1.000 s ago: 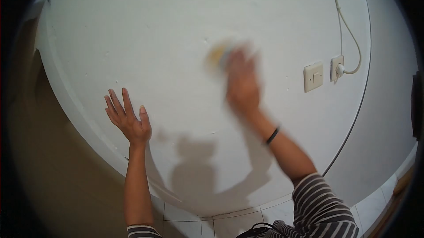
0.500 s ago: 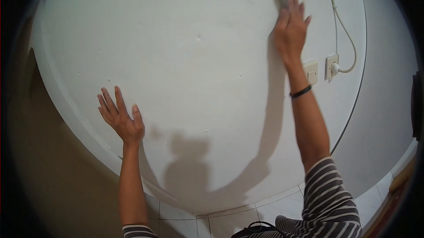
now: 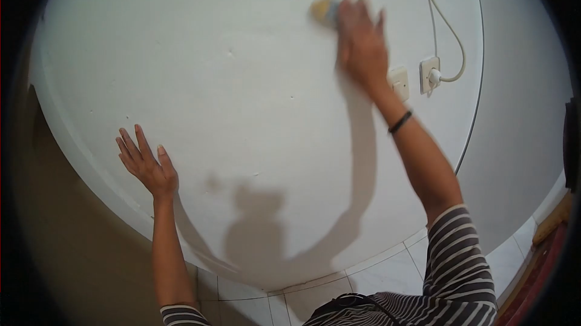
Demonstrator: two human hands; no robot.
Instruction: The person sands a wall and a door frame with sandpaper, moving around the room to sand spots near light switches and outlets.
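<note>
My right hand (image 3: 363, 44) is high on the white wall (image 3: 272, 114), its fingers on a small yellow-and-grey item (image 3: 325, 10) pressed against the surface. The item is smeared by motion, and I cannot tell its kind; its yellow end points left and the hand covers the rest. Lower on the left, my left hand (image 3: 148, 165) rests flat on the wall with fingers spread, holding nothing. Small dents, such as a dent (image 3: 230, 53), mark the wall between the hands.
A light switch (image 3: 399, 84) and a socket (image 3: 430, 76) with a plugged-in white cord (image 3: 458, 41) sit right of my right hand. The wall's corner runs down farther right. White floor tiles (image 3: 387, 268) lie below, with a wooden edge (image 3: 551, 223) at lower right.
My right hand has swept left and slightly down across the wall with the yellow-and-grey item. The view has shifted a little right; my left hand stays flat on the wall.
</note>
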